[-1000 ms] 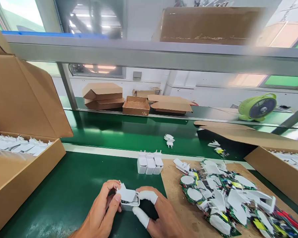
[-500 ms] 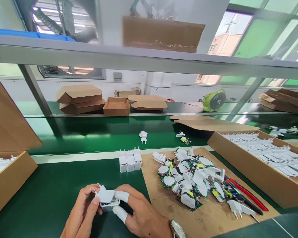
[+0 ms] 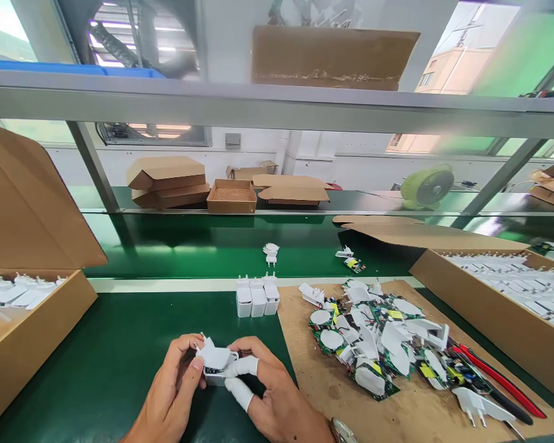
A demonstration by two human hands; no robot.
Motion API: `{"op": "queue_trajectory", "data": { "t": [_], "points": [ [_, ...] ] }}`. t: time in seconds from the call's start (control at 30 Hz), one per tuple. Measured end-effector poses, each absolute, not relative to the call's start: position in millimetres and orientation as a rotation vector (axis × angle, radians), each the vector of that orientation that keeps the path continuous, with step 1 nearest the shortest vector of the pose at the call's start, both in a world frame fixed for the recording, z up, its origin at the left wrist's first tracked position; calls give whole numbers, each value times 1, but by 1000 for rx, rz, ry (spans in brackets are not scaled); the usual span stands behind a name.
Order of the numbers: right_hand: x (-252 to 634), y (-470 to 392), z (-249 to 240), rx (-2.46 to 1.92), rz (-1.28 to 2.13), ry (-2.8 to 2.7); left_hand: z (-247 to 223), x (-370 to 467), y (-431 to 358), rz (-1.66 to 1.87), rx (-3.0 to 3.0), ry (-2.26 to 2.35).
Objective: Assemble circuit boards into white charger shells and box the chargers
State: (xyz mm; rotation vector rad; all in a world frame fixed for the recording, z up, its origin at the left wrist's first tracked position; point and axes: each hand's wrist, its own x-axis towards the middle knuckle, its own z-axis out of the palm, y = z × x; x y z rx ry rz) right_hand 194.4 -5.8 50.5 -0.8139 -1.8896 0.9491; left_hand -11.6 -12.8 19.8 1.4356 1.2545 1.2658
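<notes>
Between my two hands is a white plug adapter (image 3: 215, 358), its flat cover tilted over a box-like housing with dark parts showing inside. My left hand (image 3: 173, 384) grips its left end, near the metal pins. On its right side, my right hand (image 3: 270, 387) pinches the housing with a thumb and finger wrapped in white covers. Just beyond, several white adapter housings (image 3: 257, 298) stand in a row on the green mat. To the right, a pile of green circuit boards with white plastic pieces (image 3: 369, 335) lies on a brown cardboard sheet (image 3: 323, 394).
Red-and-black-handled pliers (image 3: 498, 378) lie right of the pile, beside a loose plug piece (image 3: 473, 403). Open cartons of white parts flank me, one left (image 3: 41, 332) and one right (image 3: 493, 307). A metal shelf beam (image 3: 277, 111) crosses above; a green fan (image 3: 427, 187) stands behind.
The view has turned slightly left, so the scene sits farther right and more of the left carton shows. Both hands keep hold of the adapter in much the same pose.
</notes>
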Motion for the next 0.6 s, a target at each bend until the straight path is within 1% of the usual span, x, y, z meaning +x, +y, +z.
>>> {"op": "queue_trajectory", "data": {
  "t": [0.27, 0.37, 0.43, 0.5, 0.6],
  "points": [
    [181, -10, 31, -939, 839, -1806, 17, -15, -13, 1269, 1432, 1233],
    [182, -8, 35, -986, 905, -1750, 16, -13, -14, 1269, 1418, 1205],
    [186, -5, 42, -1011, 866, -1785, 18, -11, -14, 1266, 1416, 1198],
    [192, -3, 48, -1016, 664, -1941, 20, -10, -13, 1275, 1417, 1203],
    [200, -1, 53, -974, 201, -2255, 19, -16, -15, 1290, 1439, 1221]
  ]
}}
